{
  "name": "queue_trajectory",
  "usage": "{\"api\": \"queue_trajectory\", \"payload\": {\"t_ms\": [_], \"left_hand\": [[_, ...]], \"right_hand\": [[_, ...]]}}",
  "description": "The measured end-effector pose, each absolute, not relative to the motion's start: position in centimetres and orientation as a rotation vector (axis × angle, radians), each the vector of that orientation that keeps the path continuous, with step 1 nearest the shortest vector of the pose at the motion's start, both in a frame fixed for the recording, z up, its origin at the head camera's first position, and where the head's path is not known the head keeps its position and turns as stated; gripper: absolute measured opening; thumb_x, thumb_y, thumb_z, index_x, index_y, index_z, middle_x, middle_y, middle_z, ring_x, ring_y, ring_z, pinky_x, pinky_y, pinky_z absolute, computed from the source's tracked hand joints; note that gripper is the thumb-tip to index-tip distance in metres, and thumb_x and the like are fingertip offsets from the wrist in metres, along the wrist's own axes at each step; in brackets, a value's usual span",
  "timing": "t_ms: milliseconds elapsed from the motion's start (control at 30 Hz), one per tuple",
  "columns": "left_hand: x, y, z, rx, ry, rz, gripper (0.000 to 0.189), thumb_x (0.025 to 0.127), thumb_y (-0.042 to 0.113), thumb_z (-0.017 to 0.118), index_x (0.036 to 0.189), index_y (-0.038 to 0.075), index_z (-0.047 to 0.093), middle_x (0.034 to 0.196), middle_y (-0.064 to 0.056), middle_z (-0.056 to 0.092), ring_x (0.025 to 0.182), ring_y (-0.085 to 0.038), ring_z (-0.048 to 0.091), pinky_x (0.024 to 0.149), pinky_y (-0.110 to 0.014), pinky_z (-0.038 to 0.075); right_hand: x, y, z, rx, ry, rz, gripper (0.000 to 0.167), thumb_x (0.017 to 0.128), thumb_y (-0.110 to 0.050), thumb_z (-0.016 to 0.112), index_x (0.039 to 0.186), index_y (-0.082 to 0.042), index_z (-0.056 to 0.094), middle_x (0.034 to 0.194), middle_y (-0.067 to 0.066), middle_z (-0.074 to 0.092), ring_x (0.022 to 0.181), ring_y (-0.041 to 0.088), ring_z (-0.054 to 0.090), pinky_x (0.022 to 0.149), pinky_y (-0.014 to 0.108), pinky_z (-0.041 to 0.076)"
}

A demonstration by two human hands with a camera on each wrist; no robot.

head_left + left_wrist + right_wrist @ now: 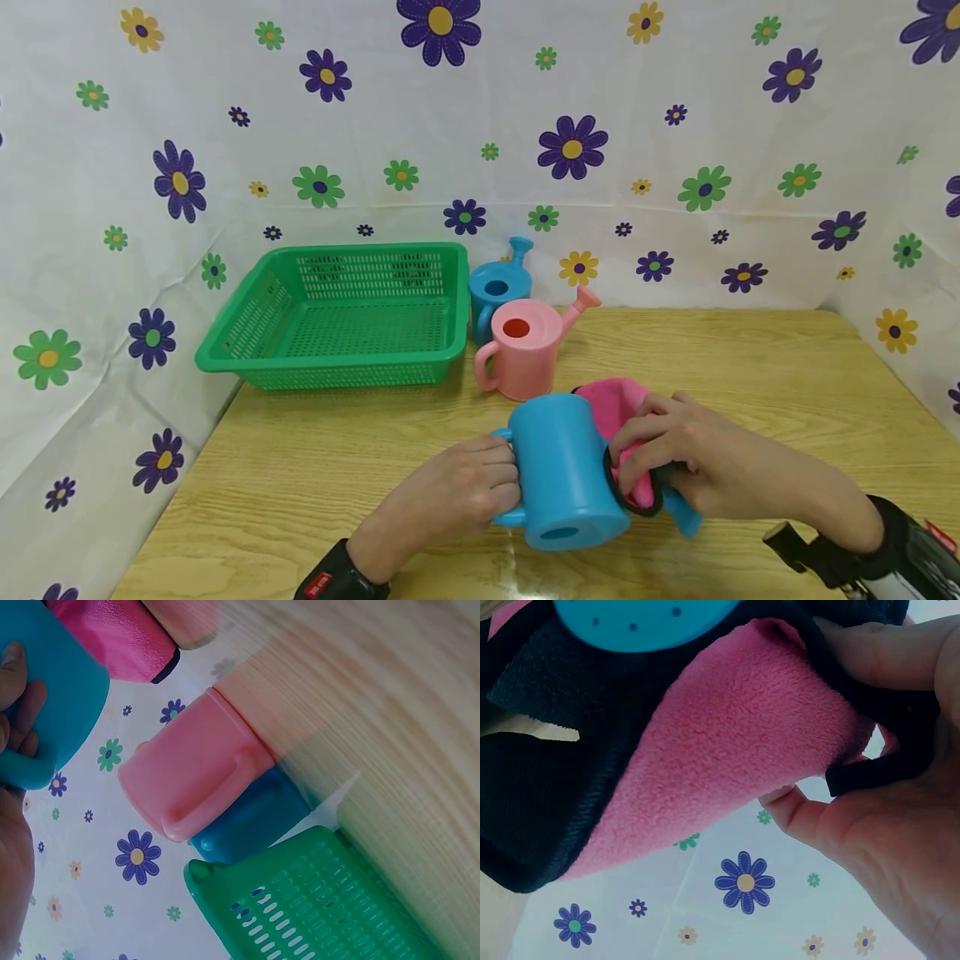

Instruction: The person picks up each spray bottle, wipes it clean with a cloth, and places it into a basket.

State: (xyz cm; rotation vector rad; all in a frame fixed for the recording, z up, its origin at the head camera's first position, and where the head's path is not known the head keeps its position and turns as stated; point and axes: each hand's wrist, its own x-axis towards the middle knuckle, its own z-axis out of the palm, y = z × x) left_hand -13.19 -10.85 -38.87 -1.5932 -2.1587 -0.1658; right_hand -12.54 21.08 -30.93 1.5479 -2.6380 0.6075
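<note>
My left hand (468,485) grips the handle of a blue watering can (566,467), which is tipped over so that its top opening faces down toward me. At the can's right side, my right hand (686,454) holds a pink cloth (611,404) with dark edging, bunched around the spout. The blue sprinkler head (681,510) pokes out below the cloth. In the right wrist view, the fuzzy pink cloth (735,720) is pinched between thumb and fingers, its underside dark, with the perforated blue sprinkler head (645,619) overlapping it at the top.
A pink watering can (527,358) stands upright just behind the held one. Another blue watering can (498,287) stands behind that, beside a green basket (337,364) at the back left. A white flowered sheet (465,108) hangs behind the wooden table (750,375).
</note>
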Motion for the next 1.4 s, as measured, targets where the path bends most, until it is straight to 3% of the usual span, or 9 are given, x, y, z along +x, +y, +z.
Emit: {"api": "queue_trajectory", "payload": {"t_ms": [567,867,1033,1400], "left_hand": [[-12.8,-10.7,-39.0,-1.628,-2.103,-0.211,0.031,0.09,0.004,0.07,0.069,0.019,0.053,0.072,0.01,0.052,0.078,-0.007,0.049,0.082,-0.02,0.041],[-12.5,-10.5,-39.1,-1.638,-2.069,-0.142,0.028,0.092,0.013,0.073,0.072,0.02,0.055,0.074,0.01,0.054,0.079,-0.006,0.05,0.084,-0.019,0.042],[-12.4,-10.4,-39.0,-1.633,-2.118,-0.148,0.027,0.091,0.009,0.071,0.072,0.02,0.055,0.075,0.011,0.056,0.079,-0.006,0.05,0.086,-0.02,0.042],[-12.7,-10.8,-39.2,-1.614,-2.114,-0.191,0.03,0.087,0.005,0.073,0.069,0.019,0.053,0.074,0.01,0.054,0.079,-0.007,0.05,0.084,-0.021,0.043]], "right_hand": [[-14.9,21.5,-32.7,1.428,-2.704,0.915,0.062,0.076,0.021,0.054,0.11,-0.028,0.069,0.114,-0.01,0.071,0.1,0.008,0.054,0.08,0.03,0.05],[-15.7,21.4,-33.5,1.283,-2.652,0.898,0.059,0.079,0.018,0.062,0.12,-0.024,0.068,0.122,-0.005,0.072,0.105,0.014,0.062,0.085,0.031,0.056],[-15.8,21.4,-33.5,1.255,-2.638,0.844,0.058,0.082,0.016,0.065,0.123,-0.024,0.068,0.125,-0.004,0.071,0.108,0.018,0.065,0.087,0.034,0.057],[-15.0,21.8,-32.6,1.319,-2.803,0.722,0.055,0.082,0.014,0.061,0.12,-0.025,0.073,0.125,-0.002,0.071,0.103,0.014,0.054,0.08,0.03,0.05]]}}
